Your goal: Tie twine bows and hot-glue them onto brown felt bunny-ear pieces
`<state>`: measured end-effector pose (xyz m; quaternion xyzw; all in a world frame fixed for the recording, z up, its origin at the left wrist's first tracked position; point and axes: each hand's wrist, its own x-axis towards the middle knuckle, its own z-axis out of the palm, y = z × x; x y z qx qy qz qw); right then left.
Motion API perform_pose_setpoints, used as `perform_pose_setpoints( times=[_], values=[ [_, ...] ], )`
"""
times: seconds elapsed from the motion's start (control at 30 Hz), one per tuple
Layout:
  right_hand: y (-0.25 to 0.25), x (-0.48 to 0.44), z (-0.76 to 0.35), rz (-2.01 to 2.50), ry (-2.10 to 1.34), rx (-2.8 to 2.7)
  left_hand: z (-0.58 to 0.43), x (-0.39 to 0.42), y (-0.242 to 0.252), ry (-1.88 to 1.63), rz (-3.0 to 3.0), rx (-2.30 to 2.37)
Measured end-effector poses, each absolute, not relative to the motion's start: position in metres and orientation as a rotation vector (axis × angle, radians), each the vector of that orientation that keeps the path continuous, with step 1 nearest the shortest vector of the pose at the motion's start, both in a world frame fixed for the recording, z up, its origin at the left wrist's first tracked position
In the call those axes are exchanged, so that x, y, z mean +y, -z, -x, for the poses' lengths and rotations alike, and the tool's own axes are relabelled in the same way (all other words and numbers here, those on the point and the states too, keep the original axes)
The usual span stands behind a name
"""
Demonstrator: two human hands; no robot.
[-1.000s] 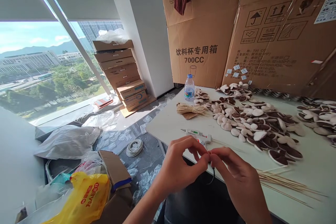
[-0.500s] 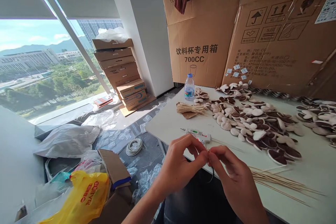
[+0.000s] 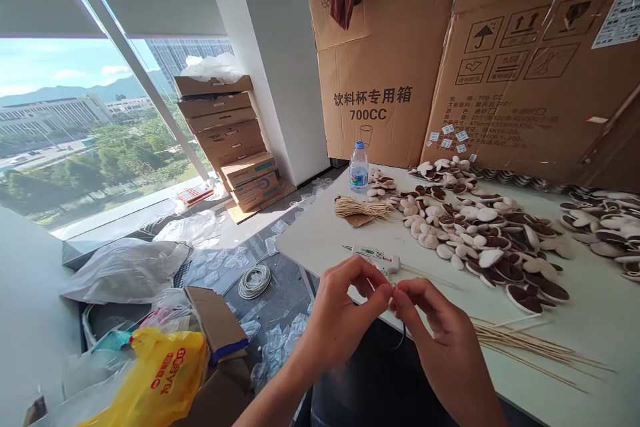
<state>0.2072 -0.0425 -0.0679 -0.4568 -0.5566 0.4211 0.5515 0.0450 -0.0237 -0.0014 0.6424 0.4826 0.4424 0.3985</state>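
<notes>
My left hand (image 3: 350,303) and my right hand (image 3: 437,340) meet over the table's near edge, thumbs and forefingers pinched together at the tips. Whatever small thing they hold is mostly covered by the fingers, so I cannot make it out. Below the fingertips a thin dark cord (image 3: 401,335) curves down; where it begins is hidden. Just beyond my left hand lies a white glue gun (image 3: 375,255), its nozzle pointing left and its handle partly covered by my fingers. Thin wooden sticks (image 3: 535,341) lie loosely to the right of my right hand.
Brown and cream plush pieces (image 3: 480,233) cover much of the white table (image 3: 320,233). A bundle of sticks (image 3: 363,208) and a water bottle (image 3: 359,170) stand farther back. Large cardboard boxes (image 3: 380,67) rise behind. To the left are a yellow bag (image 3: 160,373) and a coiled cable (image 3: 255,281).
Both hands keep their fingertips together, with only a slight shift of the fingers. The whole view has moved a little; the things on the table lie as before.
</notes>
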Motion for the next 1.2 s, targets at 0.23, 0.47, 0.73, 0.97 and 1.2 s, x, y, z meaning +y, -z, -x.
perform_pose_setpoints(
  times=[0.23,0.47,0.73,0.97,1.2],
  values=[
    [0.065,-0.044,-0.206,1.055,-1.05,-1.272,-0.046,-0.022,0.003,-1.135,-1.59,1.215],
    [0.061,-0.047,-0.203,1.064,-1.098,-1.1,-0.038,-0.018,0.003,-1.188,-1.469,1.149],
    [0.059,-0.046,-0.204,0.993,-1.131,-1.061,-0.037,-0.016,0.004,-1.199,-1.479,1.152],
    [0.056,-0.044,-0.207,0.943,-1.132,-1.075,-0.036,-0.021,-0.004,-1.109,-1.651,1.124],
    [0.058,-0.044,-0.21,0.963,-1.12,-1.156,-0.037,-0.021,-0.008,-1.092,-1.761,1.151]
  ],
)
